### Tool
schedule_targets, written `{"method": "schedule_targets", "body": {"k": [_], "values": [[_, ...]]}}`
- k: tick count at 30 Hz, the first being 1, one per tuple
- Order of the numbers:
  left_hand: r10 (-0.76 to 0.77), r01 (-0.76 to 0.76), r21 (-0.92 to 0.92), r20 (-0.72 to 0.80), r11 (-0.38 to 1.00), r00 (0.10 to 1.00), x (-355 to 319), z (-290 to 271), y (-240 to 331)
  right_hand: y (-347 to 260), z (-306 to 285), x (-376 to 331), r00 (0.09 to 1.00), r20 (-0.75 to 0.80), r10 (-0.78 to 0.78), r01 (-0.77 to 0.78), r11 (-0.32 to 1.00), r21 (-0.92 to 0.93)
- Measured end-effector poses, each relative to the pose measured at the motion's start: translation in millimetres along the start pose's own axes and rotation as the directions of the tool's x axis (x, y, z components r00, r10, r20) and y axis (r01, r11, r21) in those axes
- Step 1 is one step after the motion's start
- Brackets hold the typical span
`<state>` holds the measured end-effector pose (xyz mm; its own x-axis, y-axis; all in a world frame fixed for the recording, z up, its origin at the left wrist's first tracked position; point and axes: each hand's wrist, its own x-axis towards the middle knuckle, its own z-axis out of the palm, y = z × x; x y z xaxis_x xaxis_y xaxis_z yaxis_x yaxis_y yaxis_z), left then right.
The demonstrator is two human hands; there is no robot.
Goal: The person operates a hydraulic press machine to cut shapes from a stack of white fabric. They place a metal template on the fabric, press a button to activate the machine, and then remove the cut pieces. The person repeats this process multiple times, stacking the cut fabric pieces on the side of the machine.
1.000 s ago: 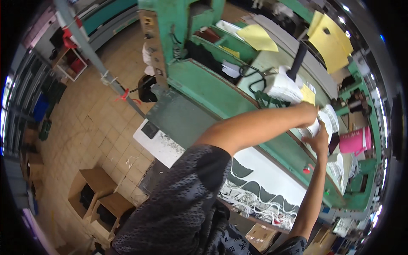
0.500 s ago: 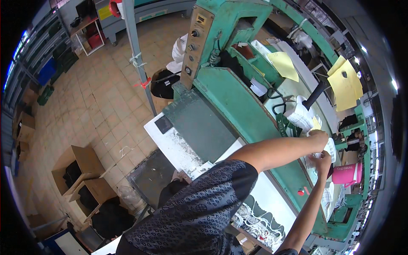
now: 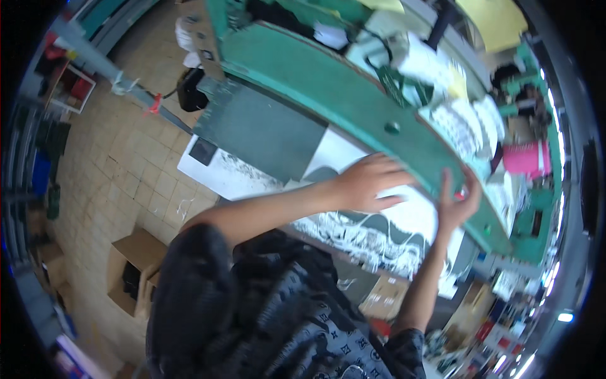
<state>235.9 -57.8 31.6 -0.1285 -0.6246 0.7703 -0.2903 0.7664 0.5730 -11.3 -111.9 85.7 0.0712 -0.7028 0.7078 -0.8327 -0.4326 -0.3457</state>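
My left hand [image 3: 371, 183] is over the white work surface [image 3: 413, 201], its fingers stretched out and nothing held. To its right, my right hand [image 3: 456, 208] is raised with thumb and fingers apart. It is in front of a red button [image 3: 461, 192] on the green machine beam [image 3: 353, 120]; motion blur hides whether it touches the button. Below my left hand lies a tangle of white cords [image 3: 372, 243]. Behind the beam stand stacks of white printed sheets or labels [image 3: 459, 129].
A grey plate [image 3: 259, 123] covers the left of the work surface. Scissors [image 3: 377, 54] and a pink jug [image 3: 527, 158] stand or lie behind the beam. Open cardboard boxes [image 3: 136, 265] sit on the tiled floor at left. A grey post [image 3: 120, 76] rises beyond the machine.
Both hands have come back from the white stacks behind the beam to its near side and opened. The view has shifted, and the picture is blurrier.
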Motion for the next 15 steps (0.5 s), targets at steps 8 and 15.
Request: {"method": "schedule_targets", "body": {"k": [8,15], "values": [[-0.757,0.631,0.434,0.228,0.642,0.613,-264.5,-71.4,36.3,-66.2,92.7,-176.1,0.488,0.865,-0.115,-0.179,0.957,0.229],[-0.755,0.627,0.436,0.241,0.646,0.61,-274.0,-59.2,28.0,-85.5,115.2,-239.4,0.372,0.928,-0.032,0.003,0.999,0.033]]}}
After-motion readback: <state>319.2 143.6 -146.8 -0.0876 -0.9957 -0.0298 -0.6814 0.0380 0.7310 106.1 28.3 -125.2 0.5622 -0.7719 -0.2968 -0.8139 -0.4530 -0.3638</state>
